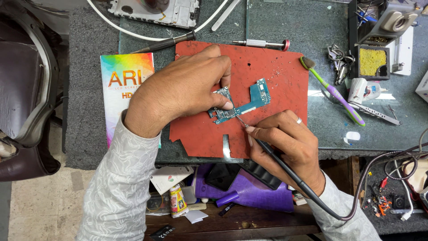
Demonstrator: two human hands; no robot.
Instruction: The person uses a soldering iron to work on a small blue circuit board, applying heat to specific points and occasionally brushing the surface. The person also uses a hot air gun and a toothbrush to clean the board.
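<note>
Two hands at blue L-shaped circuit board (238,105) on red mat (276,76).
Left hand (183,91) pinning board; right hand (285,143) clenched on black soldering iron (267,149), tip at lower edge.

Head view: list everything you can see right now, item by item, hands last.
circuit board: one, blue-green, on the red mat
red mat: one, worn, middle of the bench
soldering iron: one, black with cable, tip at the board
screwdriver: one, silver with red cap, above the mat
brush: one, green and purple, right of the mat
sponge: one, yellow, in a black holder, upper right
tweezers: one, metal, right side
colourful box: one, left of the mat
left hand: pinning the board
right hand: gripping the iron, ring on one finger
</note>
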